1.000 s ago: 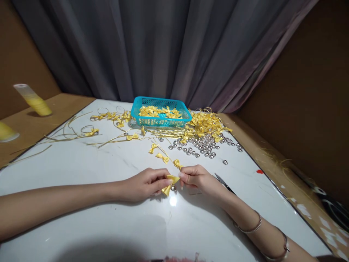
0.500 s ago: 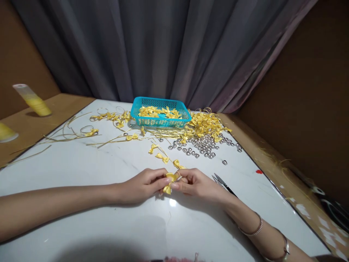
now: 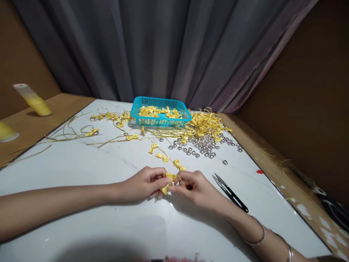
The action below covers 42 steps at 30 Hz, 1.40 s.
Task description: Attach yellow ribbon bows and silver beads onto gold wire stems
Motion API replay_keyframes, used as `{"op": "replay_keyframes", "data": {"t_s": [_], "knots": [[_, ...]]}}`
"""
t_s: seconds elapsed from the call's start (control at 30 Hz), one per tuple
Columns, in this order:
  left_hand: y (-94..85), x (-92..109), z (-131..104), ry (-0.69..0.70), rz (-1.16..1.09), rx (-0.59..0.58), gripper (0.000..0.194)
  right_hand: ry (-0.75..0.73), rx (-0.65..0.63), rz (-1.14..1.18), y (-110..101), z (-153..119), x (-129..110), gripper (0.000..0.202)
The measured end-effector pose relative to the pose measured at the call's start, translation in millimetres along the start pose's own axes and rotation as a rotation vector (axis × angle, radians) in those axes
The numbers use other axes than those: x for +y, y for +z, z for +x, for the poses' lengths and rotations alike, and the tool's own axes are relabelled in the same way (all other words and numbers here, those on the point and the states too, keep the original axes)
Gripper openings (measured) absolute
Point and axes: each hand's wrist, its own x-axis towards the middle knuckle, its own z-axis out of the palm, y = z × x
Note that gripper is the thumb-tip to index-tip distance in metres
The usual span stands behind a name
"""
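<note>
Left hand: the left hand [image 3: 144, 183] is resting on the table [image 3: 81, 174], fingertips pinched shut on one side of a yellow bow [image 3: 167, 182].
Right hand: the right hand [image 3: 195, 187] is meeting it from the right, fingers curled and closed on the same bow and on a thin gold cord [image 3: 178, 175] running up from it.
Hands together: the two hands are touching at the bow, near the middle of the table.
Pose: both forearms are lying low across the table, the left coming in from the left edge, the right from the near right corner, with bangles [image 3: 256, 238] on that wrist.
Bow: it is sitting between the fingertips, just above the table; whether a bell is on it is hidden by the fingers.
Cord: three more bows [image 3: 163, 157] are hanging along the cord beyond the hands, toward the far side.
Snips: black snips [image 3: 230, 192] are lying just right of the right hand, untouched.
Bells: silver bells [image 3: 203, 145] are lying loose, far right.
Basket: a blue basket [image 3: 160, 122] of loose bows is sitting at the far edge.
Done: pieces with bows and bells [image 3: 109, 120] are lying far left, and a yellow heap [image 3: 207, 123] lies right of the basket.
Left: judging by the loose bows and bells, plenty is waiting.
</note>
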Motion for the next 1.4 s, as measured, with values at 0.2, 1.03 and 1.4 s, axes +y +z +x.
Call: {"op": "replay_keyframes", "data": {"t_s": [0.2,1.03,1.4], "knots": [[2.1,3,0,-0.045,0.007,0.028,0.033,-0.122,0.049,-0.179,6,-4,5,0.029],[-3.6,-6,4,-0.032,-0.146,-0.031,0.033,0.006,0.123,0.016,2,1,8,0.029],[-3.1,-8,3,-0.003,-0.159,-0.076,0.033,0.070,0.082,0.166,-7,3,5,0.043]]}}
